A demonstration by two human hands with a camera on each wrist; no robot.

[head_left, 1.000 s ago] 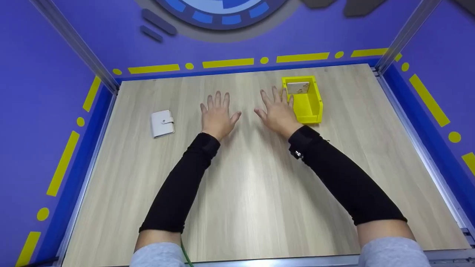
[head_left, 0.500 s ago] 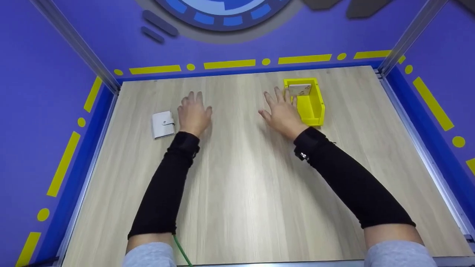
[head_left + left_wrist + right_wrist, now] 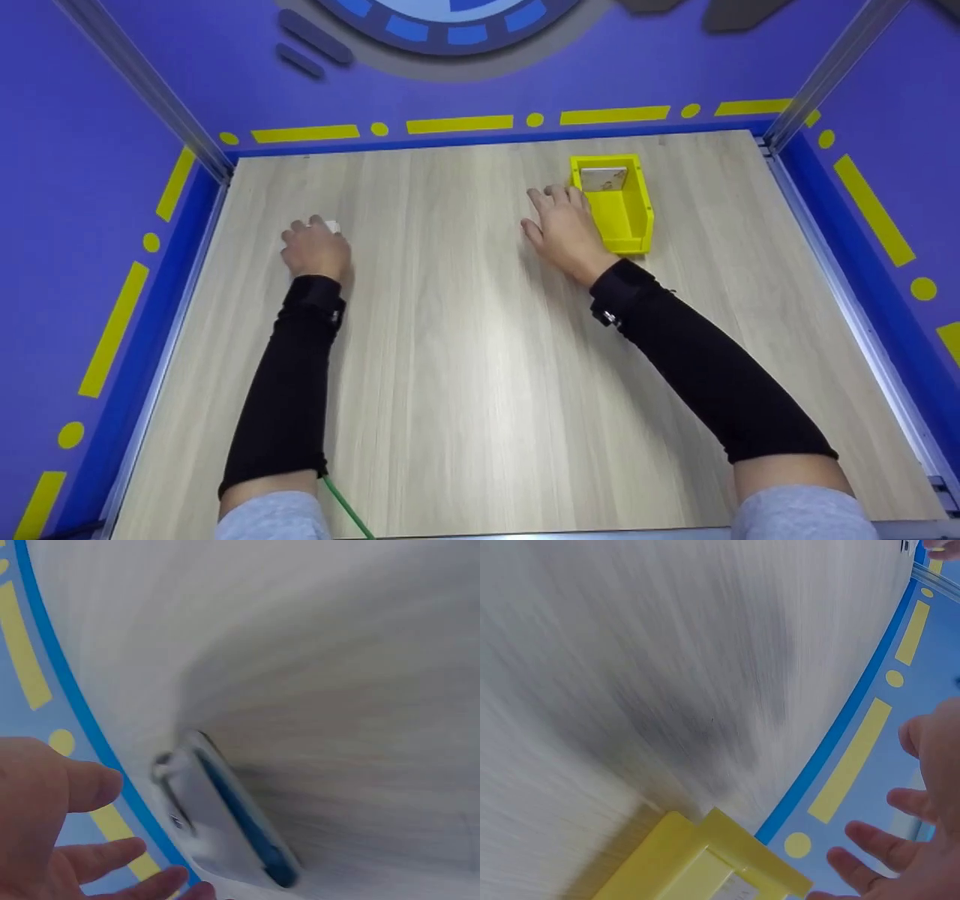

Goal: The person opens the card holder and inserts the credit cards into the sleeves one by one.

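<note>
Left hand (image 3: 316, 251) is over the white wallet-like case (image 3: 217, 817), mid-left of the frame in the head view, so just a corner of the case pokes out past the fingers. Left wrist view has the case low and near centre, a bit blurred, with a blue strip (image 3: 240, 811) along its edge. Thumb and fingers are apart, not wrapped round the case. Can't tell if anything touches.

Right hand (image 3: 566, 236) is right of centre, fingers spread, gripping nothing, just beside the left side of the yellow bin (image 3: 639, 202). Contact with the bin: can't tell. Bin sits upper right of the frame, with a white panel (image 3: 603, 179) upright at its back wall.

The two hands are well apart. Both forearms are in black sleeves (image 3: 285, 382) over the wood-grain counter (image 3: 450, 360). Green cable (image 3: 343, 504) by the left elbow, lower left. Blue-purple wall (image 3: 487, 90) with yellow dashes (image 3: 460, 124) along the far edge.
</note>
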